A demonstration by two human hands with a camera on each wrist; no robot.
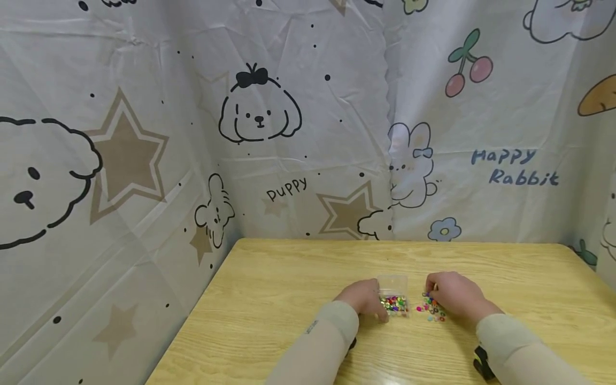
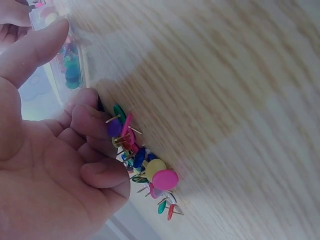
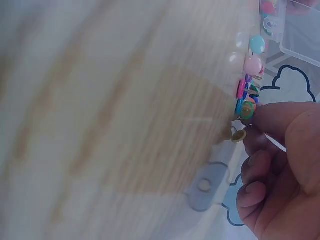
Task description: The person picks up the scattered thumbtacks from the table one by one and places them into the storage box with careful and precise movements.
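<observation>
A clear plastic box (image 1: 393,284) full of multicoloured thumbtacks stands between the two hands, its lid raised at the back. Beside its left wall is my left hand (image 1: 362,299). In the left wrist view its fingers curl loosely against loose thumbtacks (image 2: 165,179), many with pins showing, while the thumb (image 2: 47,45) stays apart in front of the box. That heap is hidden behind the hand in the head view. My right hand (image 1: 457,294) reaches over other scattered thumbtacks (image 1: 430,307) right of the box. Its thumb and forefinger pinch a yellow-green thumbtack (image 3: 247,111).
A gold thumbtack (image 3: 239,135) lies just under the right fingertips. Underneath everything is a light wood-grain table (image 1: 269,289). A white curtain (image 1: 308,160) with cartoon prints hangs along its back edge and left side.
</observation>
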